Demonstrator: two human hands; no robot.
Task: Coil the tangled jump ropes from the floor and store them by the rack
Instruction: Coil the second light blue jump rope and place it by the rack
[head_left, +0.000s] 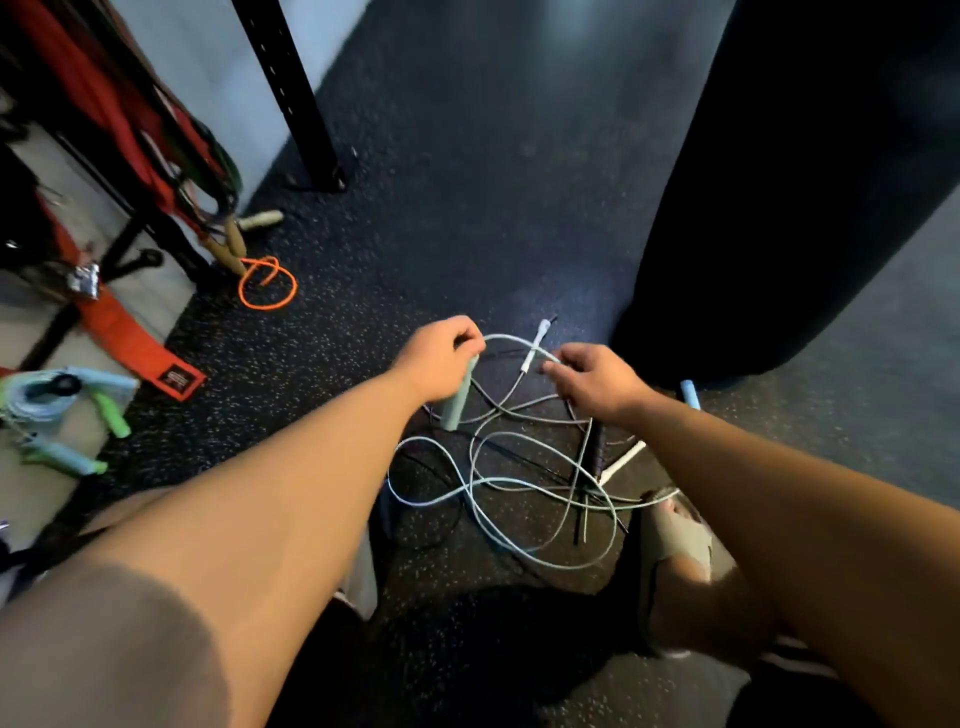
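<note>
A tangle of pale blue, grey and black jump ropes (519, 483) lies on the dark speckled floor in front of me. My left hand (441, 353) grips a pale green handle (460, 395) that hangs down from my fist. From it a pale cord (511, 340) arcs over to my right hand (597, 379), which pinches it. A white handle (535, 345) lies just behind the cord. Another white handle (621, 462) and a light blue one (690, 394) lie at the right of the tangle.
The black rack (296, 93) stands at the upper left with red and green bands (156, 135) hanging on it. An orange rope (267, 286) with wooden handles lies at its foot. Coiled blue-green ropes (62, 410) lie at the left. A black punching bag (779, 182) rises at right. My sandalled foot (675, 540) touches the tangle.
</note>
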